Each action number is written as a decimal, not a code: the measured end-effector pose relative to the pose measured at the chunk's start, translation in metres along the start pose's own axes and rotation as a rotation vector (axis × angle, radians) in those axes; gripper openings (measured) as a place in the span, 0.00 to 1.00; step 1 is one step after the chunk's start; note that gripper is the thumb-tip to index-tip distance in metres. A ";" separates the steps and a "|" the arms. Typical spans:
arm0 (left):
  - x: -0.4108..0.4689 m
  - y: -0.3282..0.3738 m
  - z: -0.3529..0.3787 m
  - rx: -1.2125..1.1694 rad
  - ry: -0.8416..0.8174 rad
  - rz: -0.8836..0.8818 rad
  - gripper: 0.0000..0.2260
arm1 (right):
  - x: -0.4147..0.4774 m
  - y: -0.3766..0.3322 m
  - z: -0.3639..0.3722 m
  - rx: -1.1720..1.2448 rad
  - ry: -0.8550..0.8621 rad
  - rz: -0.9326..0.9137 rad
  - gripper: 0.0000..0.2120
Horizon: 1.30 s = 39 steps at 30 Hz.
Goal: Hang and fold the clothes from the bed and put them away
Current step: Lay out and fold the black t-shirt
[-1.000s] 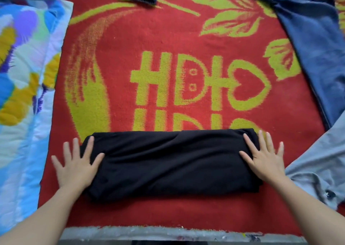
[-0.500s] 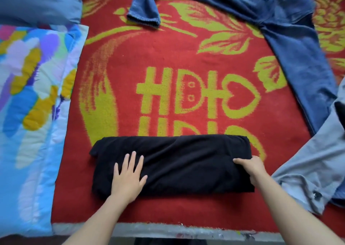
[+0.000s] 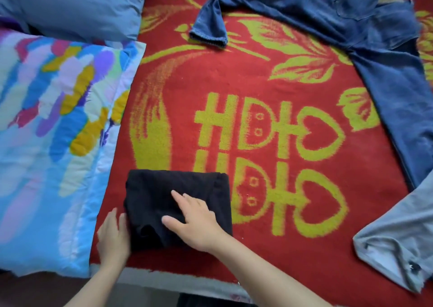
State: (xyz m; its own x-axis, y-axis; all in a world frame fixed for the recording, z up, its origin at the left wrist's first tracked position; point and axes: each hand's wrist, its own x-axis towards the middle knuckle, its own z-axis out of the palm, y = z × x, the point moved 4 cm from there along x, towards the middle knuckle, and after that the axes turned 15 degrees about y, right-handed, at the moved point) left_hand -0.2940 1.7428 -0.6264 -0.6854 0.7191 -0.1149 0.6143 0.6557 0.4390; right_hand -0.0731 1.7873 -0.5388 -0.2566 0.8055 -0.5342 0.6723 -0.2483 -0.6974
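Three garments lie on the red blanket, and only one is folded so far. At the far left a blue pillow sits above a bright patterned quilt, both beside the blanket.

Next comes the left hand, laid against the left edge of the black garment, fingers fairly straight and close together. Whether the fingertips reach under the cloth cannot be told. The black garment is a thick, squarish folded bundle close to the near edge of the blanket, just beside the quilt. The right hand rests flat on top of it, fingers spread, pressing the layers down.

The bundle looks soft, light and limp, probably a knit, so it will likely sag and slide open if lifted by one corner. The safer hold seems to be one palm under the bottom layer and the other on top, or both hands under opposite sides, keeping the stack level.

Further right, well apart, the jeans sprawl unfolded across the top right. They are likely heavier and stiffer, best taken at the waistband. Below them, at the right edge, lies a pale grey-blue shirt, crumpled and thin, probably one for a hanger, held at the shoulders.
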 end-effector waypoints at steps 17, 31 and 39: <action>-0.063 0.029 0.090 0.489 -0.264 1.165 0.60 | 0.044 0.138 0.017 -1.297 -0.030 -0.917 0.47; -0.071 0.030 0.071 0.164 -0.108 1.014 0.53 | 0.052 0.068 -0.017 -0.871 0.155 -1.220 0.20; -0.063 0.053 0.031 -0.196 0.115 0.658 0.38 | 0.020 0.024 -0.068 -0.858 0.194 -1.359 0.22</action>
State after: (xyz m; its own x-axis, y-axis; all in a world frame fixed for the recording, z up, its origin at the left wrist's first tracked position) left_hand -0.2064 1.7394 -0.6234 -0.2388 0.9167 0.3204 0.8418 0.0309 0.5389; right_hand -0.0144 1.8338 -0.5339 -0.9125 0.2366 0.3337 0.2205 0.9716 -0.0859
